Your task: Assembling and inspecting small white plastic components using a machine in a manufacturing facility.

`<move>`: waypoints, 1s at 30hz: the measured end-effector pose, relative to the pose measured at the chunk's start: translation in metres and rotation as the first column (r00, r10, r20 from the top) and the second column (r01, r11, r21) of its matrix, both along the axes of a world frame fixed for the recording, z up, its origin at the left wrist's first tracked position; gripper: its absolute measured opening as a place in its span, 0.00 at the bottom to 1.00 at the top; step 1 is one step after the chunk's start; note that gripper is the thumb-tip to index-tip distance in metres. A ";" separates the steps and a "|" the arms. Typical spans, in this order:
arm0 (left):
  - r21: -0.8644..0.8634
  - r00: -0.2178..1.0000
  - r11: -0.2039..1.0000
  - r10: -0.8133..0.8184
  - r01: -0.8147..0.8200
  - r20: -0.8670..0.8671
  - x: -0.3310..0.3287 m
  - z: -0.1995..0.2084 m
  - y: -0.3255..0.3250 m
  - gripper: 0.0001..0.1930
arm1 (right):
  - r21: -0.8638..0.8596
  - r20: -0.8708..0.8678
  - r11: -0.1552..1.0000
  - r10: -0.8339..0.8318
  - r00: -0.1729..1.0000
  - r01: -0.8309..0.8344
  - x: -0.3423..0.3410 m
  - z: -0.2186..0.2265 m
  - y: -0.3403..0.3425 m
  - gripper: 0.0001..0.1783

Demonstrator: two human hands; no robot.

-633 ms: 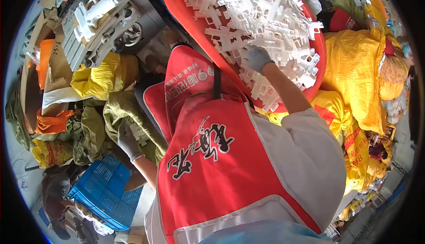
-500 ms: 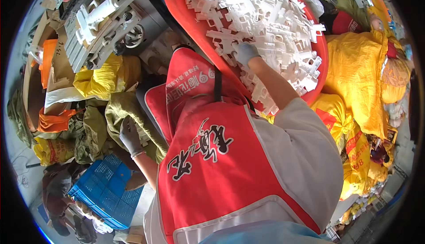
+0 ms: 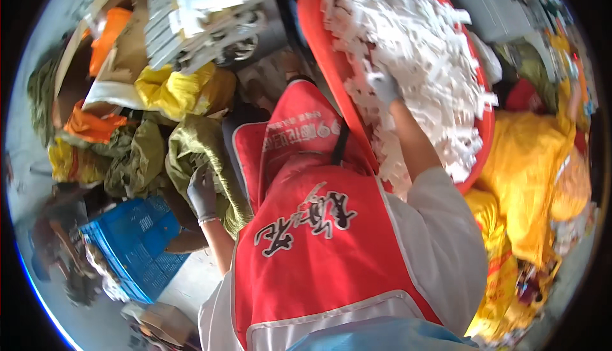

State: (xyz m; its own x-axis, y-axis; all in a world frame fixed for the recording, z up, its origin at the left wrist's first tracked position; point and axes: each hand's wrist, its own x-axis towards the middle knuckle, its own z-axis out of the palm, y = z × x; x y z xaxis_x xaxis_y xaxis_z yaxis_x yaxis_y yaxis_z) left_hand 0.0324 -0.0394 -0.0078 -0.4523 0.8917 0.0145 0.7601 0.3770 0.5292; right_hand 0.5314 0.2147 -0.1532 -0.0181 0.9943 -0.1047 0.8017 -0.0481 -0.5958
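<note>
My right hand (image 3: pixel 384 86), in a pale glove, is over a heap of white plastic toy pistol parts (image 3: pixel 427 83) in a long red tub (image 3: pixel 329 64). Its fingers look curled, but blur and the white parts around them hide what they hold. My left hand (image 3: pixel 203 195), also gloved, is at the mouth of an olive-green woven sack (image 3: pixel 191 144) to the left of my lap. The fingers point into the sack's folds and are too blurred to read. A red apron (image 3: pixel 319 249) covers my front.
A grey slatted machine (image 3: pixel 197 23) with white pieces on it stands far left. A yellow sack (image 3: pixel 178 90), a cardboard box (image 3: pixel 124 58) and a blue crate (image 3: pixel 137 243) are on the left. Large yellow sacks (image 3: pixel 523 172) stand to the right of the tub.
The whole view has shifted and blurred, with tub and machine now farther right. My right hand remains over the white parts, and my left hand remains at the green sack.
</note>
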 end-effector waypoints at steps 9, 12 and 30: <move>0.255 0.994 0.961 -0.109 0.105 0.000 0.009 0.032 0.054 0.09 | -0.116 0.263 0.958 0.283 0.922 -0.260 0.029 0.011 -0.021 0.28; 0.317 0.985 0.933 -0.166 0.169 -0.036 0.014 0.051 0.086 0.10 | -0.081 0.254 0.973 0.228 0.940 -0.214 0.058 0.008 -0.019 0.29; 0.523 0.850 0.682 -0.312 0.511 -0.424 0.022 0.168 0.238 0.19 | -0.267 -0.936 0.954 -0.291 -0.198 -0.136 -0.037 0.100 -0.050 0.19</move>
